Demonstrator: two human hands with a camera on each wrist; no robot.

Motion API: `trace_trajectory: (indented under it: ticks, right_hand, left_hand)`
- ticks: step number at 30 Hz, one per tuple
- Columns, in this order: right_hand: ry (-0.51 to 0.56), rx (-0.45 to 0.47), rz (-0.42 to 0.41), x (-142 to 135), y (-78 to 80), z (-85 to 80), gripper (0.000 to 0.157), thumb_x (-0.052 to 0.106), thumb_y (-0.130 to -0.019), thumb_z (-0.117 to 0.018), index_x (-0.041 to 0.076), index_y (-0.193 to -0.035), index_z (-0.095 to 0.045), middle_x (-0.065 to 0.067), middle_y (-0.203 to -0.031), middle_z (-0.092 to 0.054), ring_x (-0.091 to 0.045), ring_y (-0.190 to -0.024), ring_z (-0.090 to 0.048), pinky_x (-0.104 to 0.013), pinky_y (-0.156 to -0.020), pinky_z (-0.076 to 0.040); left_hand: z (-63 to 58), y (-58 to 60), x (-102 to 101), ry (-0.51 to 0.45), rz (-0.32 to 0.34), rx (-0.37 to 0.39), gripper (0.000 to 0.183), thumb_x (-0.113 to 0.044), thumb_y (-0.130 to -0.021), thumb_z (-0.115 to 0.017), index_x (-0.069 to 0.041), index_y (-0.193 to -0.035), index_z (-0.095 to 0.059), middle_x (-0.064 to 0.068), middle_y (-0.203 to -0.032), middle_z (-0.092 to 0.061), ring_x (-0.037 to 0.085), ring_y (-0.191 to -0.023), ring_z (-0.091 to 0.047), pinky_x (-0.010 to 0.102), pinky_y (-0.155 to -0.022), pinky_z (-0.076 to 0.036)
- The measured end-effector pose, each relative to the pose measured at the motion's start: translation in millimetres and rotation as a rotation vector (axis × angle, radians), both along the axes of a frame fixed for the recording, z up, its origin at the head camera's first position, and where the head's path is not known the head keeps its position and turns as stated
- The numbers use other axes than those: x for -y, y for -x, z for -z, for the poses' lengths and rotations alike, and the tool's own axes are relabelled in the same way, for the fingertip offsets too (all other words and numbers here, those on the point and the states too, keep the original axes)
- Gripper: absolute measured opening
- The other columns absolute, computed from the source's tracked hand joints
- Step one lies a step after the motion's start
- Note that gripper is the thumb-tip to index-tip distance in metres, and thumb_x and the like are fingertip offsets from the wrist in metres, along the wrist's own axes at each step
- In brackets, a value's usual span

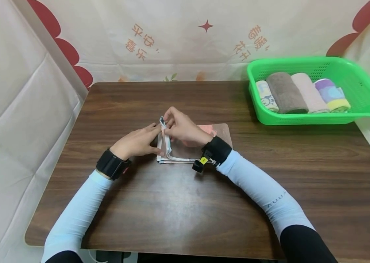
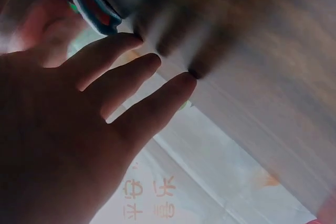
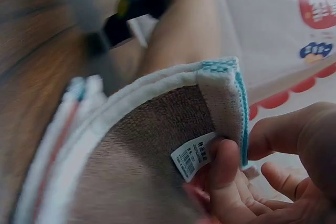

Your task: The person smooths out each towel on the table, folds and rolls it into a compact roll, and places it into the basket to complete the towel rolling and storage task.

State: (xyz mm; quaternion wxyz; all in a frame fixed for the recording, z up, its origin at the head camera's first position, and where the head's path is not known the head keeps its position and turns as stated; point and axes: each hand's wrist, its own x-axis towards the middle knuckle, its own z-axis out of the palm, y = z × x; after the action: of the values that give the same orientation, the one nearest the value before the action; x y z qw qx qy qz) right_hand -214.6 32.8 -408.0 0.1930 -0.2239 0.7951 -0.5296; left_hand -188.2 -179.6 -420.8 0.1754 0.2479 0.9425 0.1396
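A folded brownish towel [image 1: 222,132] with a pink patch and white-and-teal edging lies on the table. My right hand [image 1: 183,127] pinches its left end, which is raised in an upright fold. A small white label [image 3: 192,157] with a barcode shows on the towel's brown face in the right wrist view. My left hand [image 1: 140,140] is at the towel's left side, fingers straight and fingertips right by the raised edge, thumb low near the front corner. The left wrist view shows these fingers [image 2: 152,103] extended and spread, with the teal-trimmed edge beyond them.
A green plastic basket [image 1: 369,100] stands at the back right of the brown wooden table [image 1: 178,212]. In it sit several rolled or folded towels, among them a grey towel [image 1: 285,93] and a pale pink towel [image 1: 309,93]. A white printed cloth [image 1: 185,47] hangs behind the table.
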Motion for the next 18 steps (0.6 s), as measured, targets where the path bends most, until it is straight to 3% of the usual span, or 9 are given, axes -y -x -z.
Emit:
trace_trajectory:
  ticks: [2,4,6,8,11,14,18]
  right_hand:
    - [-0.001,0.012,0.004,1,0.8,10.0,0.028,0.004,-0.097,-0.065,0.006,-0.119,-0.047,-0.013,-0.099,-0.066,-0.021,-0.071,-0.065,-0.035,-0.065,-0.06]
    - [0.005,0.024,-0.002,-1,1.5,17.6,0.026,0.008,-0.099,-0.065,0.006,-0.118,-0.048,-0.013,-0.097,-0.065,-0.021,-0.071,-0.067,-0.034,-0.065,-0.061]
    - [0.018,0.034,-0.013,-7,2.5,24.2,0.023,0.011,-0.1,-0.064,0.005,-0.116,-0.049,-0.014,-0.095,-0.066,-0.021,-0.071,-0.069,-0.034,-0.064,-0.061]
    - [0.028,0.054,-0.024,-16,2.5,28.4,0.02,0.013,-0.101,-0.062,0.005,-0.116,-0.051,-0.015,-0.094,-0.067,-0.022,-0.072,-0.069,-0.034,-0.065,-0.061]
    - [0.022,0.081,-0.015,-35,2.1,31.7,0.018,0.012,-0.101,-0.062,0.003,-0.115,-0.055,-0.015,-0.093,-0.067,-0.021,-0.073,-0.069,-0.034,-0.065,-0.061]
    - [-0.005,0.082,0.002,-60,1.2,32.4,0.019,0.011,-0.1,-0.063,0.002,-0.116,-0.057,-0.014,-0.091,-0.067,-0.021,-0.073,-0.069,-0.033,-0.064,-0.061]
    - [-0.032,0.054,0.024,-101,0.9,32.8,0.021,0.009,-0.099,-0.063,-0.001,-0.117,-0.059,-0.017,-0.093,-0.067,-0.021,-0.073,-0.069,-0.033,-0.066,-0.061]
  left_hand:
    - [-1.4,0.2,2,-0.011,-0.028,-0.01,0.091,-0.05,-0.094,-0.072,-0.015,-0.164,-0.025,0.02,-0.161,-0.04,0.034,-0.145,-0.047,0.056,-0.109,-0.047]
    - [-2.7,0.1,3,-0.018,-0.043,-0.04,0.08,-0.042,-0.1,-0.066,-0.011,-0.161,-0.025,0.019,-0.145,-0.055,0.029,-0.122,-0.062,0.049,-0.098,-0.052]
    - [-3.4,-0.3,5,-0.03,-0.043,-0.08,0.067,-0.031,-0.105,-0.057,-0.011,-0.161,-0.023,0.017,-0.127,-0.062,0.027,-0.098,-0.063,0.045,-0.085,-0.053]
    - [-3.6,-1.0,5,-0.043,-0.03,-0.1,0.062,-0.024,-0.108,-0.046,-0.016,-0.164,-0.021,0.018,-0.13,-0.063,0.028,-0.101,-0.064,0.046,-0.087,-0.053]
    - [-4.4,-3.2,3,-0.031,-0.01,-0.094,0.058,-0.031,-0.109,-0.039,-0.024,-0.165,-0.027,0.02,-0.153,-0.051,0.034,-0.132,-0.057,0.056,-0.105,-0.049]
    - [-4.5,-4.6,-1,0.022,0.005,-0.086,0.06,-0.052,-0.106,-0.043,-0.028,-0.161,-0.037,0.02,-0.166,-0.034,0.042,-0.152,-0.037,0.065,-0.116,-0.037]
    - [-2.8,-5.6,-4,0.093,0.017,-0.094,0.085,-0.071,-0.092,-0.059,-0.03,-0.162,-0.034,0.021,-0.169,-0.027,0.045,-0.154,-0.031,0.067,-0.117,-0.034]
